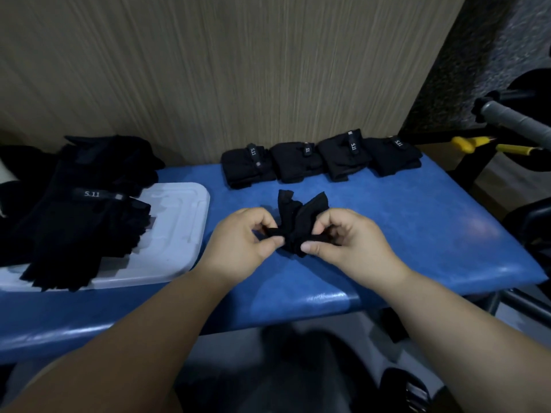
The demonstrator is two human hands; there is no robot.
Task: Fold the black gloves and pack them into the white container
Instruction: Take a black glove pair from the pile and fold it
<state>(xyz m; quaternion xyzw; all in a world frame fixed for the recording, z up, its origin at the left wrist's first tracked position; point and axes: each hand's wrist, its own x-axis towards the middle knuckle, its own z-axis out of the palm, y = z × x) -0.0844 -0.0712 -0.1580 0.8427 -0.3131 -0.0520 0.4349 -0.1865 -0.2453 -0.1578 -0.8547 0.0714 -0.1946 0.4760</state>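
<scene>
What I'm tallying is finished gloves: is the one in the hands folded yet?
Partly folded. The glove is bunched between left hand and right hand, both pinching it, two loose ends splaying upward.

4 folded bundles (pixel 249 168), 1 loose glove (pixel 298 213), 1 wht container (pixel 179 222).

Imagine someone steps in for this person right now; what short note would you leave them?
Left hand and right hand: both pinch one black glove, half folded, over the blue bench.
Done: four folded bundles sit in a row at the back of the bench.
Left: finish this fold, then fold the pile of unfolded gloves lying on the white container. Nothing is visibly packed inside it yet.
</scene>
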